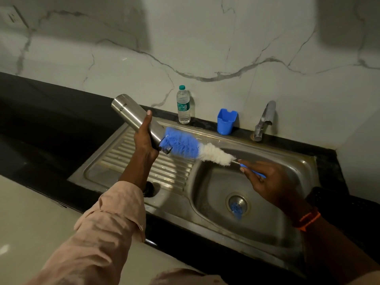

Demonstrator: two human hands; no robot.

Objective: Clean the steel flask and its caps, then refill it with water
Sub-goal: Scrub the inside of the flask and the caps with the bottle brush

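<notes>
My left hand [146,138] is wrapped around the lower body of the brushed steel flask [137,118], thumb lying along its side, holding it tilted over the ribbed drainboard of the steel sink [267,219], base up and away to the left, open mouth down and to the right. My right hand [271,179] pinches the thin blue handle of the long blue-and-white bottle brush [197,148], fingers curled on it, above the basin. The brush's blue tip sits right at the flask's mouth, and I cannot tell how far it is inside. Brush and flask lie nearly on one slanting line, so the scrubbing stroke runs along that axis, my right hand driving up-left toward my left. A small dark cap-like piece [148,189] rests on the drainboard below my left wrist
</notes>
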